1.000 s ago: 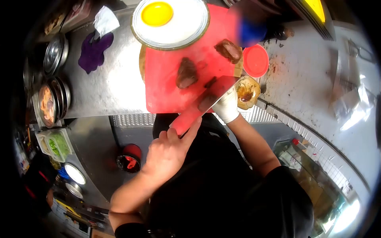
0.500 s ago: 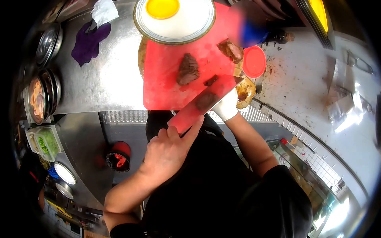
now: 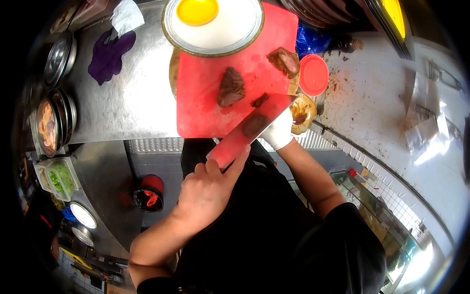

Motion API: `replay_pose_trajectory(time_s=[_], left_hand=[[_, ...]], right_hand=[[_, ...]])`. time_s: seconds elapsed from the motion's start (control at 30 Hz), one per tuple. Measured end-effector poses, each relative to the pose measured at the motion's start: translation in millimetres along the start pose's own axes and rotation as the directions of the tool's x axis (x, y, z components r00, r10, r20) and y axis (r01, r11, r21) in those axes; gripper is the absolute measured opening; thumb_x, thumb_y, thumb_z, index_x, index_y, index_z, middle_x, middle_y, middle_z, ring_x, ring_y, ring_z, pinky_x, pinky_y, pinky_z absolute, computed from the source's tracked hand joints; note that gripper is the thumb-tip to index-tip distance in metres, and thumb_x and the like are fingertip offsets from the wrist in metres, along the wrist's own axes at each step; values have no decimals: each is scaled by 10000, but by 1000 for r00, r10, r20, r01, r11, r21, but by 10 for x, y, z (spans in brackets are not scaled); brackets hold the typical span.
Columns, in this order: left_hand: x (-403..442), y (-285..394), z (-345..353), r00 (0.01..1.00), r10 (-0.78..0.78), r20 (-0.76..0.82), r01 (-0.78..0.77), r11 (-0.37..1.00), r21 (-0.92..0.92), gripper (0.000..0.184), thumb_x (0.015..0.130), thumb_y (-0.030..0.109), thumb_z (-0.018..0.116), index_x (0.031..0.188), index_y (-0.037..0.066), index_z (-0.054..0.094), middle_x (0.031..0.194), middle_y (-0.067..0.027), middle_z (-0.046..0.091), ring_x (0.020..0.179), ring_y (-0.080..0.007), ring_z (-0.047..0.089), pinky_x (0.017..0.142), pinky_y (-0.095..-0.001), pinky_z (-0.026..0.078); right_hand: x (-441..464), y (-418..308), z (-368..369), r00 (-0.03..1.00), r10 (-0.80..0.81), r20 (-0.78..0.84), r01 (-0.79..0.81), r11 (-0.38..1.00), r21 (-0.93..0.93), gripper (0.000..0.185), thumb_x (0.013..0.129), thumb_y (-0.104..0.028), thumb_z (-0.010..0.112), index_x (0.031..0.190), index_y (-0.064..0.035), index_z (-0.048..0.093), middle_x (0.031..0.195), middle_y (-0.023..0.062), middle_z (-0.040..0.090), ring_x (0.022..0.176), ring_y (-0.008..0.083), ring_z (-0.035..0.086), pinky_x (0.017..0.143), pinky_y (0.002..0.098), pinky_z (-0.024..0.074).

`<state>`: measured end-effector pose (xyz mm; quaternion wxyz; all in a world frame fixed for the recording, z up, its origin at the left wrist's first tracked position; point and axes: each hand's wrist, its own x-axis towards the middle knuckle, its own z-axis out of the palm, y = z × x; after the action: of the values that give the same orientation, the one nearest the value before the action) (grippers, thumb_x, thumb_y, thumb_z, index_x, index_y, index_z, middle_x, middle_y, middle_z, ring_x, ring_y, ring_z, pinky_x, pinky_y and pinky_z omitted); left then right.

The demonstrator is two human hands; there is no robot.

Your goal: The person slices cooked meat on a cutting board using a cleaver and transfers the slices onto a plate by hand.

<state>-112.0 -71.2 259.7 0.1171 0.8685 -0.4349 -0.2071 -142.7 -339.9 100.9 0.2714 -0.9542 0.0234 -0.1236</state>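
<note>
apparently slicing, head view: left hand (image 3: pixel 205 191) grips knife (image 3: pixel 235 142), slanted across board (image 3: pixel 196 115) near edge; gloved right hand (image 3: pixel 278 134) partly hidden behind it, hold can't be told. meat (image 3: pixel 231 88) lies on board, beyond knife; next stroke likely calls for right fingers clear.

The cutting board (image 3: pixel 200 112) is red, the meat (image 3: pixel 231 88) brown, the dish (image 3: pixel 197 11) yellow, the plate (image 3: pixel 215 39) white with grey rings.

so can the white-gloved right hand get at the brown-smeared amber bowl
Probably yes: the right hand is close beside the bowl, most of which the wide shiny knife leaves uncovered.
</note>
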Motion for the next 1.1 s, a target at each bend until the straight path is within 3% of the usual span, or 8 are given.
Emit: replay_pose_trajectory(time_s=[0.2, 0.3, 0.67, 1.1], left_hand=[[64, -5, -80, 1000, -7, 26, 8, 1000, -18, 882, 829, 2, 654, 1676, 171, 475, 784, -118, 506, 638, -273, 605, 543, -389, 564], [124, -25, -108, 1000, -4, 30, 6, 998, -56, 884, 829, -1, 653, 1678, 162, 468, 781, -127, 516, 642, -286, 616, 554, -404, 569], [104, -77, -250, 993, -1, 119, 13, 995, -96, 900, 829, -30, 647, 1689, 144, 442, 776, -154, 548, 630, -327, 629, 570, -448, 576], [192, -62, -185, 995, 8, 99, 1, 996, -93, 941, 827, -30, 644, 1716, 140, 387, 769, -151, 560, 609, -317, 639, 552, -445, 579]], right_hand=[[-10, 65, -14, 998, -65, 24, 64, 996, 55, 402, 641, -59, 845, 1017, -141, 728, 1024, 119, 674, 917, 401, 672, 744, 503, 564], [-50, 107, 48, 996, -90, -9, 90, 996, -20, 401, 643, -61, 846, 1018, -140, 725, 1012, 119, 658, 890, 391, 662, 726, 505, 555], [-49, 158, 94, 991, -121, -53, 120, 993, -18, 355, 662, -79, 838, 964, -142, 664, 928, 104, 611, 786, 367, 606, 672, 482, 517], [-15, 136, 82, 988, -137, -67, 138, 990, 1, 320, 659, -26, 784, 923, -129, 635, 881, 100, 595, 746, 363, 587, 667, 477, 511]])
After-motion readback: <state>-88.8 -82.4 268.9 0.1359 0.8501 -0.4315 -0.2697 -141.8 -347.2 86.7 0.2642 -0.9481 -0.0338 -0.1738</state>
